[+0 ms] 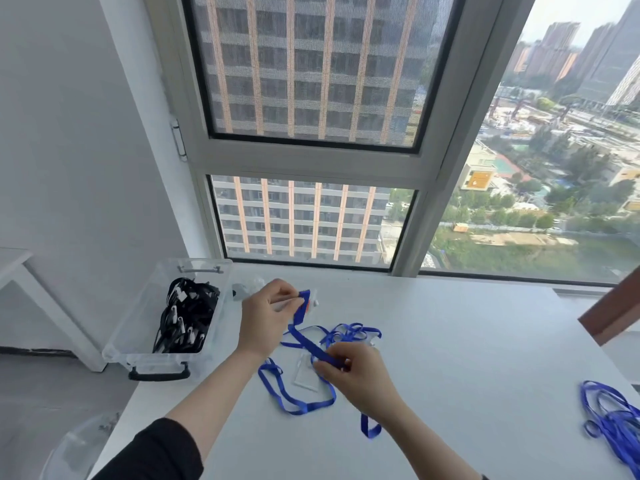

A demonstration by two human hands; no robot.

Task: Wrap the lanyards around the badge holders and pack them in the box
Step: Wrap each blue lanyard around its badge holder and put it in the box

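Over one table [467, 341], left hand [266, 317] grips one badge holder [312, 302], right hand [360, 372] pinches its blue lanyard [308, 342]; one box [133, 327] beside.

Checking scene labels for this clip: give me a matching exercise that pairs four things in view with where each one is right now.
Things
1. clear box
2. black lanyards
3. taut blue lanyard
4. blue lanyard pile

Places
A. runs from the badge holder in the left hand to the right hand
B. at the right edge of the table
C. inside the clear box
D. at the table's left edge

Pairs: 1-D, 2-C, 3-A, 4-B
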